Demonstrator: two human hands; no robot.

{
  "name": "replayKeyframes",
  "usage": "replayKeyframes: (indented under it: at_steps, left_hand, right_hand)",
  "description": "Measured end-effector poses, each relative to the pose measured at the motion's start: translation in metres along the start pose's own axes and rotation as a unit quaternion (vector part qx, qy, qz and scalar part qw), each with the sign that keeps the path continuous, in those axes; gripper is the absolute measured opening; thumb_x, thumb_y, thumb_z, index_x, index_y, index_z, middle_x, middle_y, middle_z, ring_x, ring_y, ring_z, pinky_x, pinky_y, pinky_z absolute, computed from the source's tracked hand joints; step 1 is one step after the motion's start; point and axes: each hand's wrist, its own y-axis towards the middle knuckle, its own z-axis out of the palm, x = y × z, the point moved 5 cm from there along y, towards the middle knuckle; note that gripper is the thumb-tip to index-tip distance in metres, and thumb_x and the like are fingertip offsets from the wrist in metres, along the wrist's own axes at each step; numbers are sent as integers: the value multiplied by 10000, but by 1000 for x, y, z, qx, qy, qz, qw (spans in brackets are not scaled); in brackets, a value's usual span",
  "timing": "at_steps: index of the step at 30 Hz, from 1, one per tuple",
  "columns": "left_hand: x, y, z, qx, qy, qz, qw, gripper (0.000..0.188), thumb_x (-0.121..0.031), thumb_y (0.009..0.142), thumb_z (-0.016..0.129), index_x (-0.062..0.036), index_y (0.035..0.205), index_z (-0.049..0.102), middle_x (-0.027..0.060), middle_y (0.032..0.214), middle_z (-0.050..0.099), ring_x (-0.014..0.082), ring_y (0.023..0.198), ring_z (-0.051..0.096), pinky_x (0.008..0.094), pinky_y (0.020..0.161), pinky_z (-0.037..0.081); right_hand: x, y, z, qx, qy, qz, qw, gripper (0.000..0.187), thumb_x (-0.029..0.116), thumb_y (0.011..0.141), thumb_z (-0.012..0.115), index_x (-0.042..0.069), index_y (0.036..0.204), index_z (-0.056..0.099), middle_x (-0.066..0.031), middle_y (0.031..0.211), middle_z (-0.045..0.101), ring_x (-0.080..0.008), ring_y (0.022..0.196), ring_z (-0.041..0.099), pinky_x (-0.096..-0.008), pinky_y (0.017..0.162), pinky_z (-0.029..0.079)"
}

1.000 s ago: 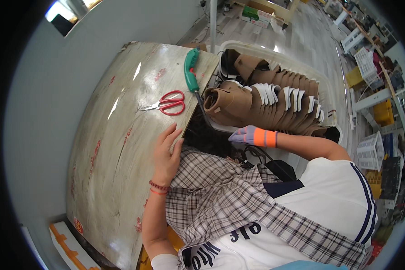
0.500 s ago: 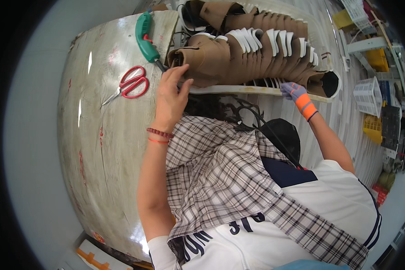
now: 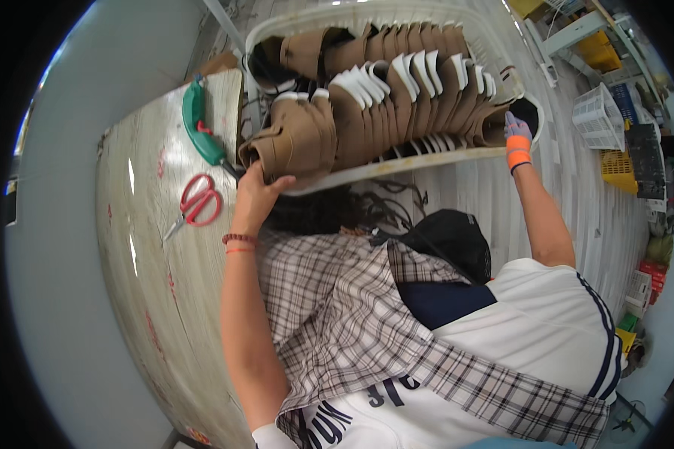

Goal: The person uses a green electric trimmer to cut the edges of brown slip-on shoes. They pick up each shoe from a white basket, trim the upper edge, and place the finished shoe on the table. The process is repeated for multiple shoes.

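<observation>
A long row of brown shoe uppers point(image 3: 356, 135) with white linings stands packed along the near side of a whitish plastic crate point(image 3: 397, 166). At the row's left end my bare left hand point(image 3: 260, 193) has its fingers hooked into the end upper point(image 3: 277, 153), thumb on the near side. My right hand point(image 3: 518, 138), in a grey glove with an orange cuff, closes on the edge of the upper at the right end point(image 3: 493, 127), beside its black lining. Its fingertips are partly hidden there.
A wood-patterned table point(image 3: 142, 247) is on the left, bearing red-handled scissors point(image 3: 200, 200) and a green tool point(image 3: 200, 123) with a dark tip. A second row of brown uppers point(image 3: 397, 43) fills the crate's far side. A white basket point(image 3: 599, 120) stands at right.
My left hand has gone from hovering at the row's left end to holding the end upper. My right hand has moved from the crate's near rim to the right end upper. The view has shifted.
</observation>
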Motion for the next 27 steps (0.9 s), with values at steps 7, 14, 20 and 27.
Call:
replayKeyframes:
  at_steps: [7,14,20,27]
  left_hand:
    - [-12,34,16,150,-274,-189,931,472,-272,817,676,39,1154,567,72,1093,618,163,976,589,281,856,455]
    - [-33,10,15,117,-324,-206,916,463,-215,816,665,30,1186,532,97,1140,592,192,1017,571,300,883,451]
    - [-23,9,13,83,-382,-154,907,440,-132,819,659,7,1213,520,86,1155,592,191,1044,570,300,912,444]
    - [-38,-21,-43,14,-464,-117,878,403,-99,813,657,28,1175,536,92,1115,607,188,1009,580,306,867,464]
  right_hand:
    - [-15,36,22,93,28,254,962,446,525,765,685,91,825,603,-23,641,516,-145,541,485,-319,566,427]
    - [-13,7,90,82,-121,123,982,410,253,899,436,-13,1201,514,-150,1137,500,-301,1075,424,-505,937,305]
    - [-22,21,73,-95,-242,114,959,732,612,662,724,-108,761,640,-122,634,574,-194,599,491,-368,637,432]
    - [-41,34,53,-123,-224,86,963,766,662,682,664,-103,706,632,-178,598,579,-287,561,520,-410,619,429]
